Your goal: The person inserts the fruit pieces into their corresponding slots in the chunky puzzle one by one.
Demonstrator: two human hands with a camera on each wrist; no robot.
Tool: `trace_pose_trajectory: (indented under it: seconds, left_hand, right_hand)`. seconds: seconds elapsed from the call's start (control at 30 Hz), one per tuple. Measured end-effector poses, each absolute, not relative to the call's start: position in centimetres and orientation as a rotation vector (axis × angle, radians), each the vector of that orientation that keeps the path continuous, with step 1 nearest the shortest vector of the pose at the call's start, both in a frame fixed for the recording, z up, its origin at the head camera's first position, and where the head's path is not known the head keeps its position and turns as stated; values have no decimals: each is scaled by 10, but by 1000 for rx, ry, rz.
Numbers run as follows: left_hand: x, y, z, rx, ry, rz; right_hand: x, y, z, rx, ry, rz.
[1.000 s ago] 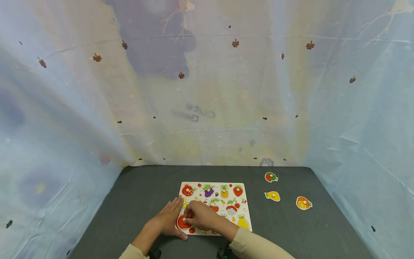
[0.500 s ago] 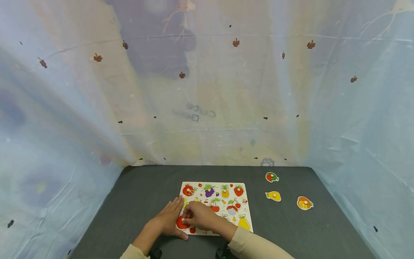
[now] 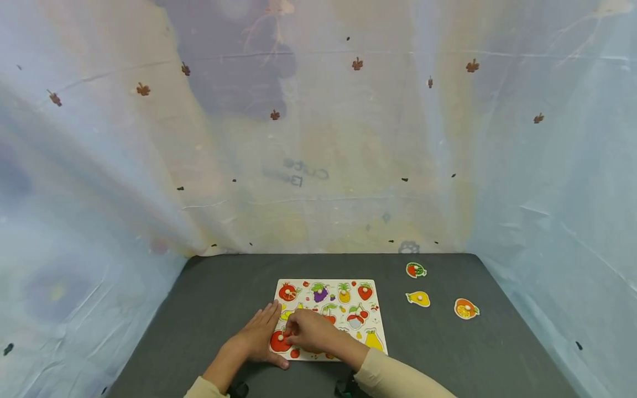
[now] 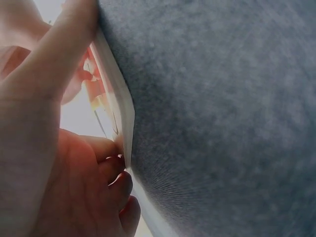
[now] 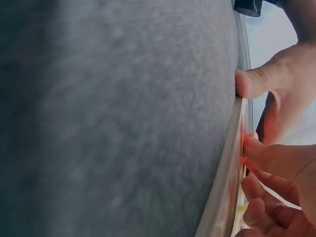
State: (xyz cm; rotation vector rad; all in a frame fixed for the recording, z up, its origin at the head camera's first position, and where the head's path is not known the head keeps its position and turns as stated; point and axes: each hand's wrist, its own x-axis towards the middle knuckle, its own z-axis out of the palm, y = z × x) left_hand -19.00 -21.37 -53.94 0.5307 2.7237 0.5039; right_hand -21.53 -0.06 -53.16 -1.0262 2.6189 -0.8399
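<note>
A white fruit puzzle board (image 3: 334,281) lies on the dark tabletop. My left hand (image 3: 256,336) steadies it along the left edge, fingers extended and thumb spread at the near corner. Over the board's lower left, the thumb and curled fingers of my right hand (image 3: 309,331) pinch at a red round fruit puzzle piece (image 3: 278,344). In the right wrist view, the right thumb and fingertips meet low against the board's face; the exact contact is partly hidden. The right hand covers several pictures in the board's middle and near rows.
Right of the board lie three loose pieces: a watermelon (image 3: 416,270), a yellow pear-shaped piece (image 3: 418,298) and an orange (image 3: 465,309). Grapes (image 3: 320,292), a pineapple (image 3: 344,293) and a strawberry (image 3: 365,291) show along the board's far row. A patterned curtain (image 3: 318,138) surrounds the table (image 3: 229,287).
My right fingertips have shifted very slightly to the right over the red piece. The left hand stays in place, and the head view has drifted a little.
</note>
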Motion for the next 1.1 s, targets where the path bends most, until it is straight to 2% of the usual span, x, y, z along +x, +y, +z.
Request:
trace_pose_trajectory:
  seconds: [0.7,1.1]
  left_hand:
    - [-187,-209,-532,430,2756,442]
    - [-188,-210,-535,447,2747,481]
  right_hand:
    - [-224,75,-521,-966,2643,-1099]
    - [-225,127,-524,-811,2790,-1203]
